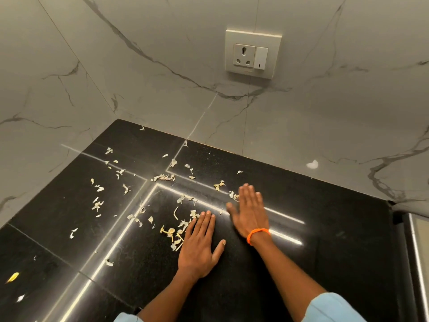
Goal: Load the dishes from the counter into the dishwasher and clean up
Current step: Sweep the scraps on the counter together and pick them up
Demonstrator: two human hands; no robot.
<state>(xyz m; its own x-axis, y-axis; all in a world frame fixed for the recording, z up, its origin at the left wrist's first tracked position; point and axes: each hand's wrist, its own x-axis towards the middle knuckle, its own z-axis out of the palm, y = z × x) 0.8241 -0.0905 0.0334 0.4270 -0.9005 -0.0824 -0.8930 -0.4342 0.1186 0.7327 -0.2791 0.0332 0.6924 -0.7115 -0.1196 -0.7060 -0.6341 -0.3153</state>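
Observation:
Pale vegetable peel scraps [162,177] lie scattered over the black granite counter [325,228], thickest in a small heap [175,233] beside my left hand. My left hand [200,245] lies flat on the counter, fingers straight and together, its little-finger edge against that heap. My right hand [249,209], with an orange band on the wrist, is also flat and slightly blurred, fingertips next to a few scraps [233,195]. Neither hand holds anything. No dishes or dishwasher are in view.
Marble wall tiles meet in a corner behind the counter. A socket with a switch [253,54] is on the wall above. A yellow scrap [12,277] lies at the far left. A steel edge [415,252] borders the counter on the right.

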